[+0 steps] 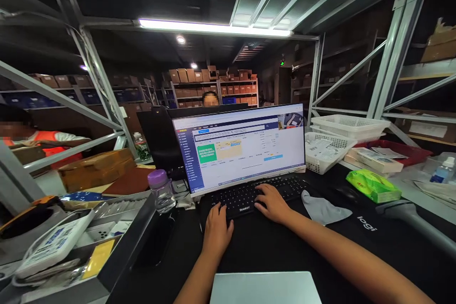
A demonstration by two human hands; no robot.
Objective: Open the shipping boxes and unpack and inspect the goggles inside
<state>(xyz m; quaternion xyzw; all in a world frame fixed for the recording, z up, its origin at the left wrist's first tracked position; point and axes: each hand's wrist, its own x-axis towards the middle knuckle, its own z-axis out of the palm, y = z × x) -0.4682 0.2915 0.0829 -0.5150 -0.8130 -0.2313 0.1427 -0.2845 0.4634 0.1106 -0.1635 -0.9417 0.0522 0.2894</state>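
Observation:
A black keyboard (235,198) lies below a lit monitor (245,164), which shows a page with a dark side menu and a green block. My left hand (218,229) rests at the keyboard's front left edge, fingers apart and reaching toward the keys. Over the middle of the keyboard, my right hand (272,203) has its fingers spread on the keys. Neither hand grips anything. A grey cloth (326,210) lies to the right of my right wrist. Nearest my body, between the forearms, is a pale flat panel (265,289).
Left stand a purple-lidded bottle (164,194), a dark phone (155,242) and a box of small items (117,266). On the right are white baskets (320,164), a green packet (373,185) and a grey handheld scanner (420,223). Two people are beyond the desk.

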